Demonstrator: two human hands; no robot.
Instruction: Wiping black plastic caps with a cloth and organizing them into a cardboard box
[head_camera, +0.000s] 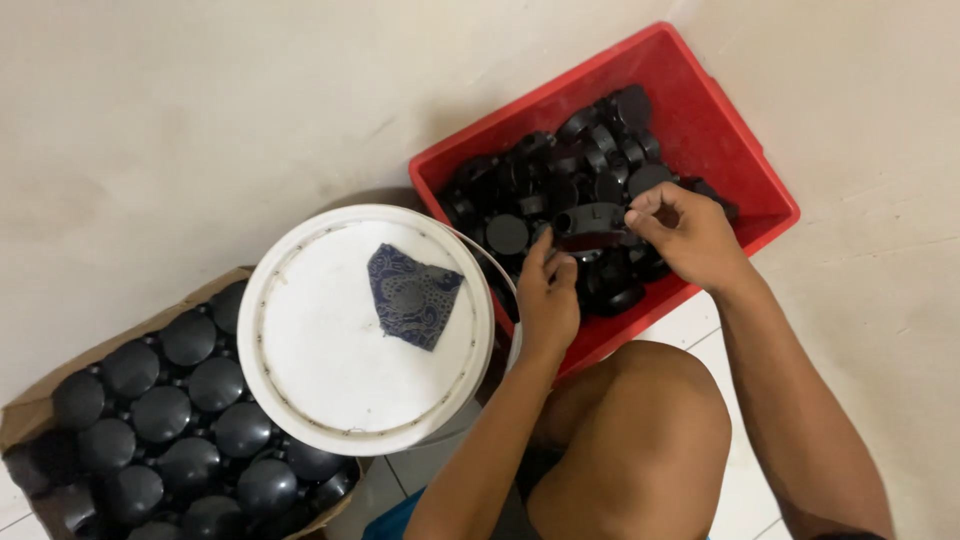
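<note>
Both forearms reach forward past a bent bare knee (630, 440) toward the red plastic crate (745, 150) on the pale tiled floor (150, 120); the crate is heaped with black round plastic parts (600, 135); the left arm runs up from below, the right comes in from the lower right with the wrist bent inward. A white bucket lid (330, 390) sits just left of the crate, a scrap of dark blue patterned cloth (413, 295) lying on it; beyond it, at the lower left, a cardboard box (22, 415) holds rows of black domed caps (160, 412). The left hand (548, 295) is curled, fingertips pinching the near end of a black part (592, 220) held over the heap; the right hand (690, 232) has thumb and fingers closed on that part's far end.
</note>
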